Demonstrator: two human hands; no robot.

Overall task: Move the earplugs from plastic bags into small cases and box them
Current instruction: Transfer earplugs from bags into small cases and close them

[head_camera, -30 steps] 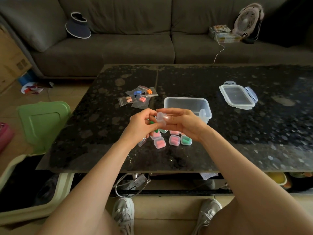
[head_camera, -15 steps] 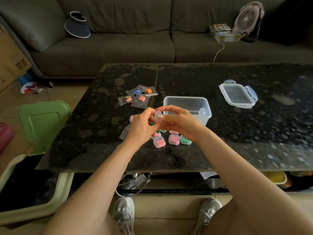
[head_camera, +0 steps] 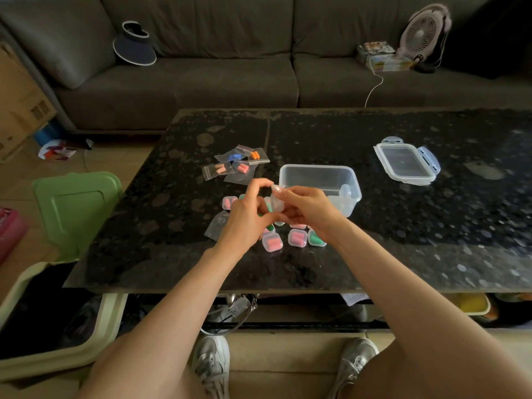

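Right hand [head_camera: 309, 210] pinches a small clear case [head_camera: 275, 201] just in front of the box [head_camera: 319, 175], fingers curled round it. Left hand [head_camera: 244, 223] sits beside the case, thumb and forefinger arched toward it. Whether it grips anything cannot be told. Filled cases [head_camera: 298, 237] lie in front of the box, bags [head_camera: 239, 165] of earplugs to its left. Recommendation: steady the base, seat both plugs fully, press the lid flush — a half-latched case may spill once boxed.

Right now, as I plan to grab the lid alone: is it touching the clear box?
Apart. The head view shows dark table between the lid and the clear box.
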